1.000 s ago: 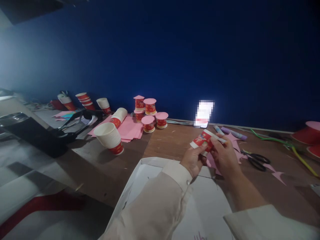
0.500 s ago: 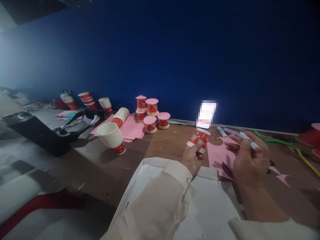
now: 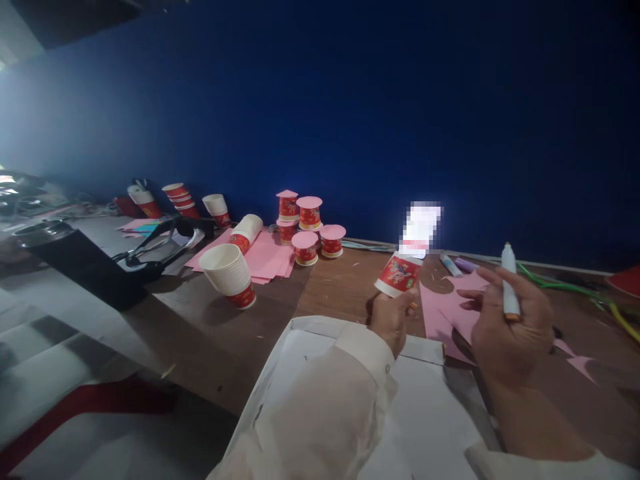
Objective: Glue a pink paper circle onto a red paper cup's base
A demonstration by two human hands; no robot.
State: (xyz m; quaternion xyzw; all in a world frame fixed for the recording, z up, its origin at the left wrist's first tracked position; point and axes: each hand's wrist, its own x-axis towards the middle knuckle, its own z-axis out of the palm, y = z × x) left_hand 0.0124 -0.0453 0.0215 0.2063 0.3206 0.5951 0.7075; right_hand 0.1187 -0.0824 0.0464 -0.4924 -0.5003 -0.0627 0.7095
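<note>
My left hand point(image 3: 391, 319) grips a red paper cup point(image 3: 399, 275) with a white rim, tilted, in front of a lit, pixelated phone screen point(image 3: 421, 230). To the right, my right hand point(image 3: 513, 320) holds a white marker point(image 3: 510, 287) between its fingers, tip upward. Pink paper point(image 3: 435, 320) with round cut-outs lies between and beneath the hands. A blue-and-white marker point(image 3: 451, 265) and a purple marker point(image 3: 466, 265) rest behind that paper. Below my left wrist is a white box lid or tray point(image 3: 425, 387).
Several red cups with pink discs point(image 3: 310, 213) stand near the blue wall. A tall cup stack point(image 3: 227, 273) leans left of them, by pink sheets point(image 3: 270, 257). A black headset point(image 3: 185, 233), a dark cylinder point(image 3: 85, 267) and a green cable point(image 3: 560, 285) are also there.
The marker in my right hand has swung from slanting to nearly upright. My left hand has turned the red cup, showing another part of its print. The view has shifted slightly.
</note>
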